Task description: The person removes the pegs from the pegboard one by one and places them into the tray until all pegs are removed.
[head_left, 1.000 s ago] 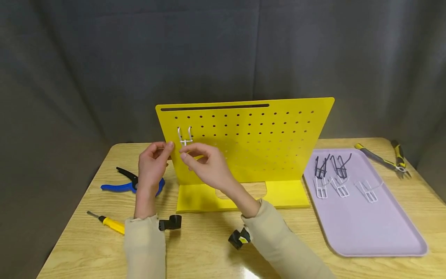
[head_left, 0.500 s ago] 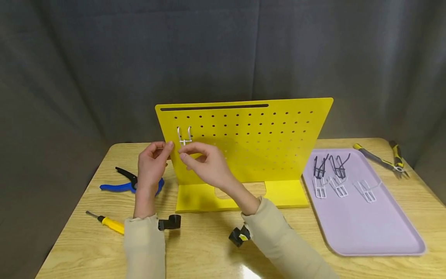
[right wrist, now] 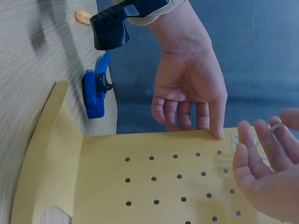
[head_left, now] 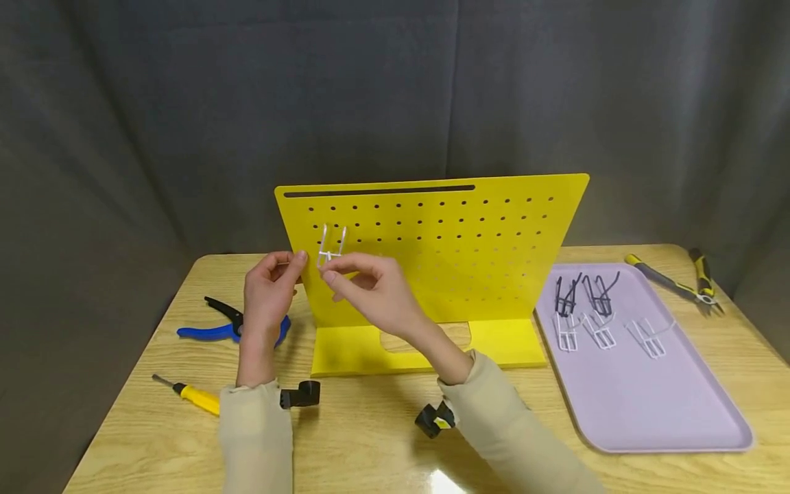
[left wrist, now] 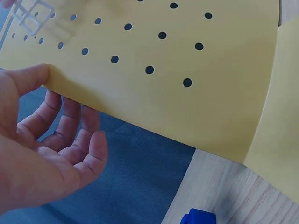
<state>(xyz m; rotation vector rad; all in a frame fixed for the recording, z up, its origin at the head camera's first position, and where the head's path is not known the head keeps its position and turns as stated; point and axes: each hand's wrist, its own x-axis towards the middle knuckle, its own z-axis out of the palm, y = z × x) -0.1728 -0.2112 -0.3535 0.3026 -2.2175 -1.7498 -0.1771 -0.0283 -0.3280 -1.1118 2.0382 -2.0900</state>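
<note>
A yellow pegboard (head_left: 444, 254) stands on its base on the table. At its left edge my left hand (head_left: 271, 288) grips it, thumb on the front face and curled fingers behind, as the left wrist view shows. My right hand (head_left: 373, 291) pinches a white wire pegboard hook (head_left: 330, 254) between thumb and forefinger, in front of the upper left holes. The hook's two prongs point up, their tips near the second row of holes. In the right wrist view the right hand's fingers (right wrist: 254, 156) partly hide the hook (right wrist: 234, 140).
A lilac tray (head_left: 654, 412) on the right bears several black and white wire hooks. Two yellow-and-grey pliers (head_left: 669, 278) lie beyond it. At left lie a blue-and-black hand tool (head_left: 210, 333) and a yellow-handled screwdriver (head_left: 200, 398).
The white hook, whose bent tips were at the second-row holes, has shifted right and tilted, its tips off those holes. My right hand has moved slightly right; my left hand stays put.
</note>
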